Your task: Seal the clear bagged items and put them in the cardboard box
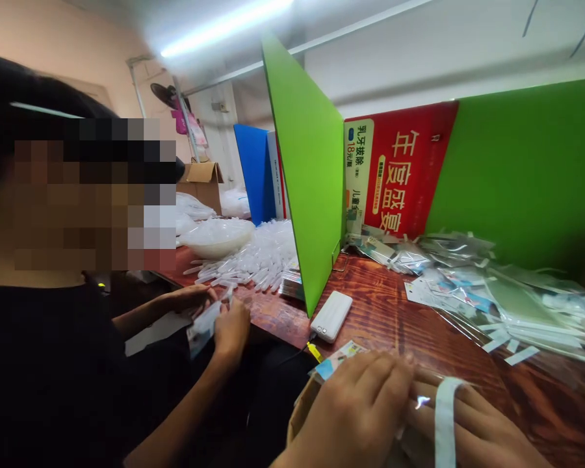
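At the bottom edge the person's left hand [355,409] lies knuckles-up with its fingers curled down and pressed onto a clear, glossy plastic sleeve [422,398], which lies flat on the table edge between the two hands and glints where light catches it. The right hand [482,432] rests just beside it, fingers stretched flat toward the left, with a narrow white paper strip [446,422] draped over them in a soft loop; both hands seem to pinch the sleeve, though the view is too cropped and blurred to say how firmly either one is closed on it. A printed card [338,359], blue and yellow at its corners, pokes out from under the left fingers. The wooden table [394,312] is dark red-brown with a strong grain and a sheen. A smooth white rounded power bank [331,316] lies near the foot of a stiff, matte green divider [305,169], a yellow-tipped cable at its end. To the right a loose heap of transparent packets [497,292] and printed inserts spreads along the back panel, beside a red poster [402,169]. Beyond the divider a co-worker's hands [214,315] hold a small packet close together, and behind them lie a pile of slim clear plastic tubes [258,257] and a round white bowl [217,237].
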`<action>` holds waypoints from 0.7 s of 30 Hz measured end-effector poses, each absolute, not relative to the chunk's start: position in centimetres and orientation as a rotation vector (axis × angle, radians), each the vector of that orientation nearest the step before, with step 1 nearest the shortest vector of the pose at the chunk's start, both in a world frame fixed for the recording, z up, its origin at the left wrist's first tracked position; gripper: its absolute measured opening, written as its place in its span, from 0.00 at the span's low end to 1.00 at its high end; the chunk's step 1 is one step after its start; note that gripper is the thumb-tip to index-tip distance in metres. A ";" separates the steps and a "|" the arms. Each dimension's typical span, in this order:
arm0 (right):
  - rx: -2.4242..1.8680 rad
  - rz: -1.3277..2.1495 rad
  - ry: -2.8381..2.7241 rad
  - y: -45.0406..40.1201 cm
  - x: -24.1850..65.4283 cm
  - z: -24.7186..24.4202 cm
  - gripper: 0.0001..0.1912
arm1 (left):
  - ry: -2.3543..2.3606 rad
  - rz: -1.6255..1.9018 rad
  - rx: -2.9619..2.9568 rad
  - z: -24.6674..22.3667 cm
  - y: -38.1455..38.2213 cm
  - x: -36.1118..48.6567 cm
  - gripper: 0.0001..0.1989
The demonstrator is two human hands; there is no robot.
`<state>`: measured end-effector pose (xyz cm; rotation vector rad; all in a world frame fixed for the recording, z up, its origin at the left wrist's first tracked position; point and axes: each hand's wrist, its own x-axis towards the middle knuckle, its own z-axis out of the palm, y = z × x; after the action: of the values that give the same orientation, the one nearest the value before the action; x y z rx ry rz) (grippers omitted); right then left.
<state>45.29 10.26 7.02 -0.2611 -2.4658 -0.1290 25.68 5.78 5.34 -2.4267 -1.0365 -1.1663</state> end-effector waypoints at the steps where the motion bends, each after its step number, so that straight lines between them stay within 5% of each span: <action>1: -0.262 -0.090 -2.459 10.4 45.0 6.6 0.18 | -1.035 -1.117 -2.395 5.4 5.9 25.8 0.16; 7: -0.294 -0.021 -2.433 10.4 44.2 4.8 0.17 | -1.035 -1.047 -2.493 5.1 5.5 26.3 0.16; 15: -0.311 -0.303 -2.341 9.5 45.2 4.2 0.18 | -1.437 -1.452 -2.538 4.2 6.7 22.1 0.19; 21: -0.380 -0.127 -2.131 8.9 44.7 2.6 0.18 | -1.495 -1.539 -2.645 3.9 5.1 24.2 0.27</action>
<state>44.68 8.87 2.62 -0.3802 -2.1315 -0.1269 24.17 5.14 3.94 -2.6454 -1.4949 -1.5391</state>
